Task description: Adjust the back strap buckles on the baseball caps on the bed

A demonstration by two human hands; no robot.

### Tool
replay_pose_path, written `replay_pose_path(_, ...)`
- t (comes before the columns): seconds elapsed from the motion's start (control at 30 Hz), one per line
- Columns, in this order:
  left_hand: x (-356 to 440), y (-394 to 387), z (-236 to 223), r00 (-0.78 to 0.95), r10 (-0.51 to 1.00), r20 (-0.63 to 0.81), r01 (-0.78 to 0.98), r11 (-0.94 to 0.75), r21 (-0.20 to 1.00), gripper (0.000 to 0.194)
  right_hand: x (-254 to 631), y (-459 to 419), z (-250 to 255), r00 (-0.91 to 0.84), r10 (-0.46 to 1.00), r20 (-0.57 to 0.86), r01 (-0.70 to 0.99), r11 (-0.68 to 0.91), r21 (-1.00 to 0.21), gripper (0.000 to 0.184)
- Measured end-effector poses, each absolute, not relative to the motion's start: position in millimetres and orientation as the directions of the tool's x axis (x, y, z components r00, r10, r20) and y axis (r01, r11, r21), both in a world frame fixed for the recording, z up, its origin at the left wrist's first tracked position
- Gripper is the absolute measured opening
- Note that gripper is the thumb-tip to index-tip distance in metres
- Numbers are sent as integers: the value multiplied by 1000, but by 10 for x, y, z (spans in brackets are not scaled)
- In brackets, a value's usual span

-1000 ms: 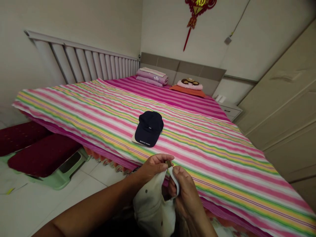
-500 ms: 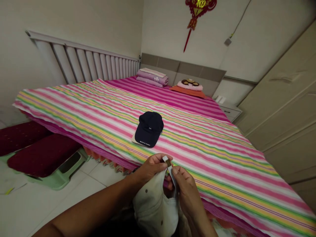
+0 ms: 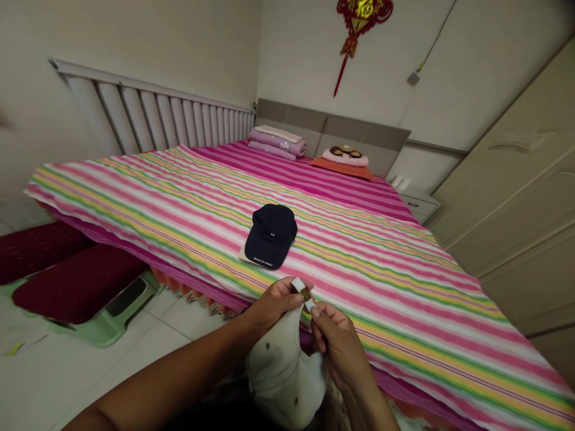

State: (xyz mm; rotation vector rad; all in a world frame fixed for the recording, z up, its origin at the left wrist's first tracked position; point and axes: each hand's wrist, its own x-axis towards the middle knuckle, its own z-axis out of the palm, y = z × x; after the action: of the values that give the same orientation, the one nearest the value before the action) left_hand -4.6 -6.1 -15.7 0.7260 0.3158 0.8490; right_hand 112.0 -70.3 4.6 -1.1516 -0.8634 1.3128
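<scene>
A pale, off-white cap (image 3: 281, 365) hangs below my hands at the bed's near edge, its back opening towards me. My left hand (image 3: 284, 302) is closed on the cap near the brass-coloured buckle (image 3: 306, 294) of its back strap. Thumb and fingers of my right hand (image 3: 336, 332) pinch the pale strap (image 3: 309, 304) just below that buckle. The strap's end sticks up past the buckle, between both hands. Beyond them a dark navy cap (image 3: 271, 233) lies on the bed, brim towards me, with something pale showing under its left side.
A striped sheet (image 3: 381, 275) covers the bed. Folded purple bedding (image 3: 276, 142) and a pink folded item (image 3: 345, 157) lie by the headboard (image 3: 341, 126). Green stools with dark red covers (image 3: 81, 284) stand at left. A wardrobe (image 3: 516, 197) rises at right.
My right hand has shifted slightly on the strap, whose end now leans further left above the buckle. The pale cap has turned a little. The navy cap stays in place.
</scene>
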Motion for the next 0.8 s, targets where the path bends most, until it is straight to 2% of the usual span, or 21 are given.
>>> replay_pose_path(0.2,11,-69,-212,612,789,63,-580,393,713,33,1126,-687,30,135,985,-112,-313,-64,-948,27)
replay_pose_path(0.4,39,-89,-210,618,778,117,-563,333,756,29,1158,-679,19,144,985,-100,-194,-71,-978,32)
replay_pose_path(0.8,19,-113,-211,602,794,85,-539,325,777,30,1148,-705,-73,108,983,-149,-314,-109,-943,32)
